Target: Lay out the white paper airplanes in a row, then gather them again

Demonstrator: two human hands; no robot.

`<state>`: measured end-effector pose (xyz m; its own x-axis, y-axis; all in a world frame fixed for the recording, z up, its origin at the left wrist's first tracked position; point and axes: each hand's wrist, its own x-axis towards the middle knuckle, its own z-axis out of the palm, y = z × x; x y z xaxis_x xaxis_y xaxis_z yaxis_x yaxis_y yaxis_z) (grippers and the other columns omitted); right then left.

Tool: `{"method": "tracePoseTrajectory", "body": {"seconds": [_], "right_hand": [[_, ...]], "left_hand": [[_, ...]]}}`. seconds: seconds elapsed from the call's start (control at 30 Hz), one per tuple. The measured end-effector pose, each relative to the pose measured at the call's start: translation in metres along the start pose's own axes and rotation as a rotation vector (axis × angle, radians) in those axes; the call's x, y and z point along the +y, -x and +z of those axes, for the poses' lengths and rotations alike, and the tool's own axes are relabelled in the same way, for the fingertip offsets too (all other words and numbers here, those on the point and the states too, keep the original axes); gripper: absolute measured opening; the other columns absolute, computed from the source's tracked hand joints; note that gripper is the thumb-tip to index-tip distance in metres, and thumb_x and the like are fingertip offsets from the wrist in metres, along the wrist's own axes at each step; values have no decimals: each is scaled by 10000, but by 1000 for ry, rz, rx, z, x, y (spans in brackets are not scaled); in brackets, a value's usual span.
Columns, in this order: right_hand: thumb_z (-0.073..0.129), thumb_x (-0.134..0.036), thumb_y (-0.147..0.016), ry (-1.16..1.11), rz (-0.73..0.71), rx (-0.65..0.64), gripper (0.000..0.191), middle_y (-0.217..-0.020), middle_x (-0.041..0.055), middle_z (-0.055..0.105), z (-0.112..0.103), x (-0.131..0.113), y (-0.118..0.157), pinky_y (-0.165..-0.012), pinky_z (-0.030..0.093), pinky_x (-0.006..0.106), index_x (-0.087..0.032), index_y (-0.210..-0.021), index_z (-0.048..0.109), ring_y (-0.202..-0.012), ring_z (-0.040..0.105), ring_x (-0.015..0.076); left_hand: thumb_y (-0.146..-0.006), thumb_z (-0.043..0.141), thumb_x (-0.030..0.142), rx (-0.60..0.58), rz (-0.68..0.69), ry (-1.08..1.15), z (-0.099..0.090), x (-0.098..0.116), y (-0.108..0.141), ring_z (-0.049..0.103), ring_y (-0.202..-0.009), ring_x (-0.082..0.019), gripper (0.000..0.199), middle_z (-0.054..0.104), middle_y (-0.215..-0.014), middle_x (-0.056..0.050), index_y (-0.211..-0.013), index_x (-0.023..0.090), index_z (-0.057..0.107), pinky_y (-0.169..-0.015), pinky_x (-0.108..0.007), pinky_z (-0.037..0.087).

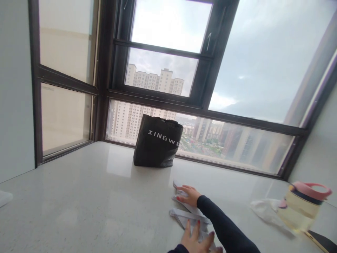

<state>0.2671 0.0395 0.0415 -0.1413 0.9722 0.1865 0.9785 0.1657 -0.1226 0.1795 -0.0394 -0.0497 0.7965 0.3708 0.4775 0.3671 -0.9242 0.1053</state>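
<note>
Pale, thin folded pieces (pixel 181 214), of paper or cloth, lie on the glossy white surface at the lower middle. My right hand (pixel 189 196) rests on the farther piece, with its fingers stretched toward the left. Nearer to me, my left hand (pixel 197 241) is over the closer piece, its fingers spread and their tips on or just above it. The bottom edge of the picture cuts off part of this hand. Neither hand is closed round anything.
A black bag (pixel 158 144) with white letters stands by the window. At the right are a pink-lidded bottle (pixel 302 207), a crumpled white tissue or bag (pixel 268 211) and a dark flat object (pixel 322 240). A whitish object (pixel 4 198) shows at the left edge.
</note>
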Motion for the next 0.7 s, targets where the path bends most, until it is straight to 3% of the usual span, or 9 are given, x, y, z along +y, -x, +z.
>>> {"method": "tracePoseTrajectory", "body": {"seconds": [0.1, 0.2, 0.3, 0.4, 0.5, 0.6, 0.7], "right_hand": [[503, -364, -740, 4, 22, -28, 315, -1087, 63, 593, 8, 12, 9, -834, 361, 352, -277, -1030, 592, -1031, 507, 214], [446, -311, -776, -1, 85, -5, 314, -1071, 108, 595, 14, 13, 21, -851, 332, 414, -241, -1049, 583, -1049, 488, 247], [413, -339, -791, -44, 98, 11, 345, -1074, 128, 587, 18, 0, 35, -861, 323, 440, -209, -1072, 565, -1055, 479, 262], [401, -343, -798, -101, 72, 11, 355, -1054, 119, 598, 22, -26, 46, -873, 344, 396, -184, -1073, 560, -1031, 501, 236], [513, -307, -719, -300, 18, 61, 455, -1097, 138, 568, 25, -55, 51, -886, 365, 354, -124, -1135, 496, -1041, 494, 230], [635, -200, -555, -647, -17, 185, 575, -1092, 107, 567, 31, -82, 49, -886, 383, 381, -160, -1111, 491, -1025, 502, 254], [613, -215, -580, -969, 27, 253, 480, -887, 37, 616, 35, -99, 45, -670, 512, 378, -211, -1047, 500, -760, 606, 220]], "left_hand": [[-800, 440, 417, -58, -48, 3, -7, -17, 13, 517, -964, -397, 374, 557, -1125, -31, -1172, 416, 399, -678, -600, 444], [-810, 427, 404, -74, -67, -16, -34, -34, 41, 483, -1019, -381, 371, 519, -1177, -18, -1179, 417, 387, -731, -575, 431], [-725, 514, 473, -179, -134, 24, -69, -47, 66, 390, -1099, -401, 596, 373, -1303, -68, -1261, 330, 296, -798, -570, 381], [-646, 592, 329, -232, -339, 50, -97, -64, 82, 322, -1155, -372, 736, 257, -1365, -68, -1292, 291, 240, -893, -519, 315], [-636, 555, 234, -135, -500, 138, -113, -86, 91, 282, -1200, -289, 689, 292, -1350, -51, -1273, 268, 293, -977, -439, 236], [-601, 518, 156, 62, -575, 295, -122, -104, 95, 339, -1173, -236, 660, 407, -1275, -76, -1241, 197, 358, -985, -367, 254], [-603, 508, 154, 305, -600, 512, -131, -112, 95, 445, -1084, -223, 587, 501, -1183, -75, -1183, 178, 419, -944, -341, 321]]}}
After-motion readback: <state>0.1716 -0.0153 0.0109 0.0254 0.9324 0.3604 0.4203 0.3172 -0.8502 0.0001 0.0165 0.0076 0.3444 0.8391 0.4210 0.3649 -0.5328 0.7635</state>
